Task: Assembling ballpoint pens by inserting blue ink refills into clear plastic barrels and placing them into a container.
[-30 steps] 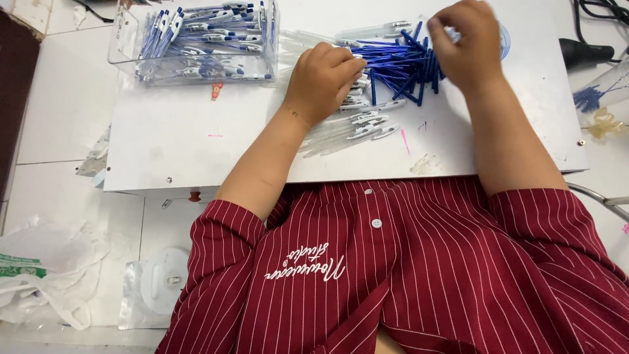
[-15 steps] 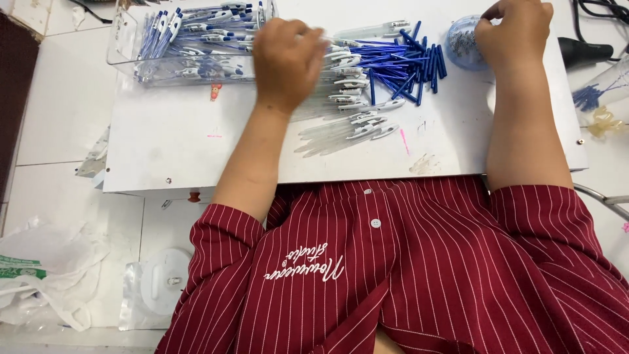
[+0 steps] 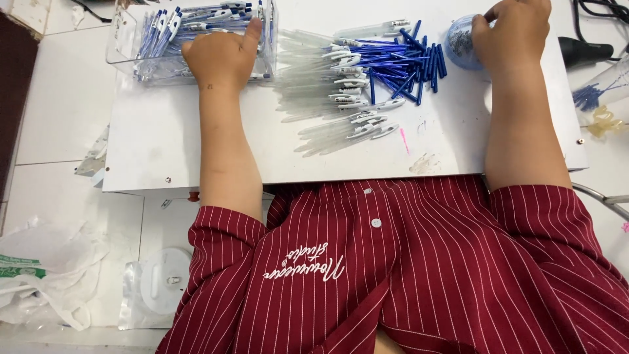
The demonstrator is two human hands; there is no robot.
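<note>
My left hand (image 3: 221,56) rests knuckles-up on the front wall of a clear plastic box (image 3: 124,52) that holds several assembled blue-and-white pens (image 3: 164,26); what its fingers hold is hidden. My right hand (image 3: 514,29) reaches over a small round blue container (image 3: 458,42) at the far right of the white board, fingers curled at its rim. Between the hands lie a heap of clear pen barrels (image 3: 334,85) and a pile of blue refills (image 3: 400,62).
The white work board (image 3: 164,151) lies across my lap, over a white tiled floor. A black tool (image 3: 590,52) and a bag of blue parts (image 3: 599,88) sit at the right. White plastic bags (image 3: 46,275) and a packaged white disc (image 3: 160,282) lie lower left.
My left hand moved left from the barrel heap to the clear box. My right hand left the blue refills and went right to the round blue container.
</note>
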